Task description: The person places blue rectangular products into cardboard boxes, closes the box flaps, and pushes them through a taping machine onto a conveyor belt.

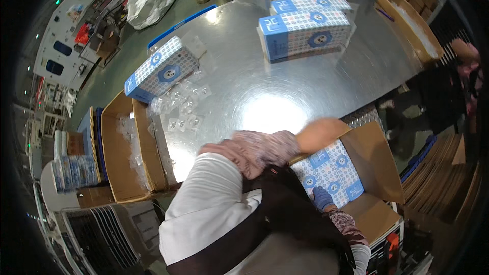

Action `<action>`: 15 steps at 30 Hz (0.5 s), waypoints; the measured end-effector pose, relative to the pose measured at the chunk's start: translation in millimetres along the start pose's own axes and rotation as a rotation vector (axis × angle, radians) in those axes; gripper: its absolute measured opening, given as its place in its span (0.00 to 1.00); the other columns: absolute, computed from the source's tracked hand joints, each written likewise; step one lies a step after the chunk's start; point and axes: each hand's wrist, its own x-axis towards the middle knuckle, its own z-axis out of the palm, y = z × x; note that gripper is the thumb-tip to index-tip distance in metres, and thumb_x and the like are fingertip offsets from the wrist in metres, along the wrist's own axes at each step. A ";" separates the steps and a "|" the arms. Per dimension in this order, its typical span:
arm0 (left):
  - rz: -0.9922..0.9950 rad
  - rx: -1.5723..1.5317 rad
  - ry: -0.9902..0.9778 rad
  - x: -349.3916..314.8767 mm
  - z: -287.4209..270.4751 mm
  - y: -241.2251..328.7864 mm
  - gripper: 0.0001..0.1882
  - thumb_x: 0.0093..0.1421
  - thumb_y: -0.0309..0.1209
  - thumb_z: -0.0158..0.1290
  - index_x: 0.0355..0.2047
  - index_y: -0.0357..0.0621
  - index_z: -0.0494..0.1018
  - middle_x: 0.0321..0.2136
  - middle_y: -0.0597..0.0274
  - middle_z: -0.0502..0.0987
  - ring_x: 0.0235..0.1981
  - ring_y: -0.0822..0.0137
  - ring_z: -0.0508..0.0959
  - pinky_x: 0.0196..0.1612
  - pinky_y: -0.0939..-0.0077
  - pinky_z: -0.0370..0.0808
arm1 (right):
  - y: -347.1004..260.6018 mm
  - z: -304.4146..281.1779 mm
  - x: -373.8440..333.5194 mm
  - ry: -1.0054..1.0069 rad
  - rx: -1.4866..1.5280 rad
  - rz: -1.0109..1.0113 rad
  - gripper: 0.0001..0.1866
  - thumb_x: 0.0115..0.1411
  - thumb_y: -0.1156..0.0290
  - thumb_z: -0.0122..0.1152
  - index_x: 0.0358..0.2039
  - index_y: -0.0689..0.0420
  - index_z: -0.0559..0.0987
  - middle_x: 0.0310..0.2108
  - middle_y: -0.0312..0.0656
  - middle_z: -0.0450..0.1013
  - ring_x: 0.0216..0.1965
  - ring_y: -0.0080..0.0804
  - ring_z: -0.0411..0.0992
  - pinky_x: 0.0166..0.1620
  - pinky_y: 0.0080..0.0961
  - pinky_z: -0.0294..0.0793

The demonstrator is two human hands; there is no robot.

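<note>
I note a shiny steel table (285, 71) with a bright glare of overhead light near its middle. Beyond its far edge, a dull green floor (127, 51) with a white plastic bag (147, 0). Stacked flat cardboard (443, 173) stands at right.

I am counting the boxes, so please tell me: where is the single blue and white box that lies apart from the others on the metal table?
In the head view, the blue and white box lies on the left side of the metal table, beside small clear plastic packets.
</note>
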 end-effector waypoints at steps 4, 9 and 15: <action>-0.664 0.475 0.547 -126.3 -171.7 -74.2 0.21 0.52 0.25 0.52 0.48 0.38 0.70 0.52 0.45 0.67 0.53 0.47 0.68 0.56 0.58 0.65 | -4.2 -21.4 2.1 -0.097 -0.025 0.080 0.17 0.58 0.61 0.49 0.41 0.61 0.71 0.41 0.55 0.68 0.44 0.53 0.68 0.47 0.45 0.68; -1.153 1.105 0.168 -292.7 -284.7 -143.5 0.37 0.54 0.43 0.57 0.62 0.49 0.57 0.60 0.47 0.61 0.57 0.43 0.63 0.59 0.57 0.62 | -17.8 -20.8 14.9 -0.106 -0.073 0.217 0.18 0.59 0.58 0.47 0.40 0.61 0.71 0.38 0.54 0.70 0.44 0.52 0.69 0.47 0.45 0.69; -1.003 0.778 0.374 -313.2 -270.3 -190.4 0.26 0.61 0.36 0.49 0.60 0.53 0.61 0.56 0.46 0.66 0.53 0.47 0.70 0.54 0.60 0.68 | -13.5 -14.9 14.4 -0.018 -0.076 0.196 0.14 0.59 0.58 0.49 0.36 0.55 0.72 0.34 0.50 0.70 0.38 0.51 0.70 0.42 0.46 0.70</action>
